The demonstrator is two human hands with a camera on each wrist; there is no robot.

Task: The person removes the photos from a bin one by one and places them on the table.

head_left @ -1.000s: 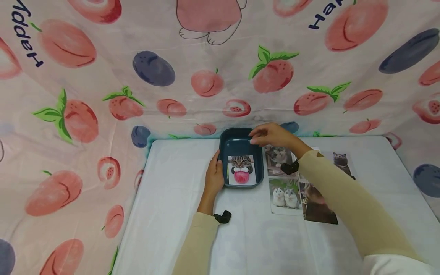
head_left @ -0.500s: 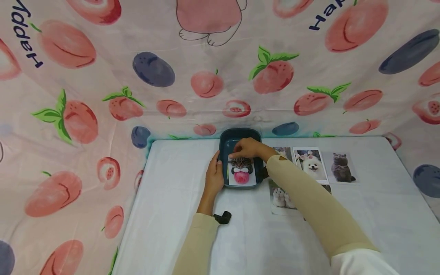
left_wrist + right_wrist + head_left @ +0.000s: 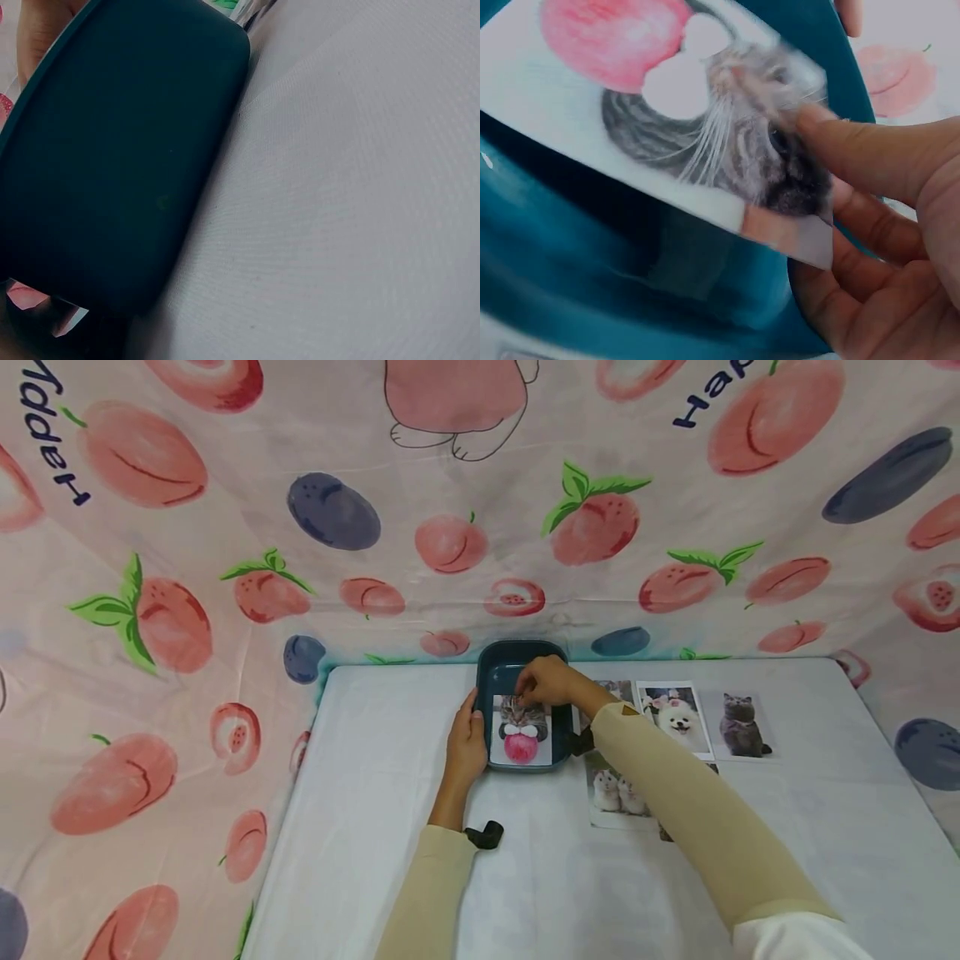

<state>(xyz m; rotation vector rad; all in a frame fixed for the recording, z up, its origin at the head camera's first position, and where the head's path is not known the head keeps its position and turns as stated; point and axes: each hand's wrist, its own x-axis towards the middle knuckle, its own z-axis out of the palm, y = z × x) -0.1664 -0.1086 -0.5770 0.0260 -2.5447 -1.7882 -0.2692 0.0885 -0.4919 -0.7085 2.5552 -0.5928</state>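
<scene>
In the head view, a dark teal tray [image 3: 527, 768] stands at the back of the white table. My left hand [image 3: 467, 747] holds the tray's left side, thumb at the rim. My right hand [image 3: 551, 682] is over the tray and pinches the top edge of a photo card [image 3: 521, 747] showing a tabby cat with a pink ball. In the right wrist view the right hand [image 3: 900, 202] has its thumb on the card's [image 3: 727, 127] face, the other fingers behind it; the card is tilted above the tray floor. The left wrist view shows mostly the tray's outer wall [image 3: 127, 150].
Right of the tray lie several animal photos: a white dog [image 3: 678, 718], a grey cat [image 3: 742, 727] and two hamsters [image 3: 611, 793], partly covered by the right sleeve [image 3: 697, 810]. A fruit-print cloth [image 3: 450, 602] hangs behind the table [image 3: 375, 760].
My right hand has come left and down from the tray's right rim to the cat card and taken its top edge. The card has shifted slightly left. The left hand has stayed at the tray.
</scene>
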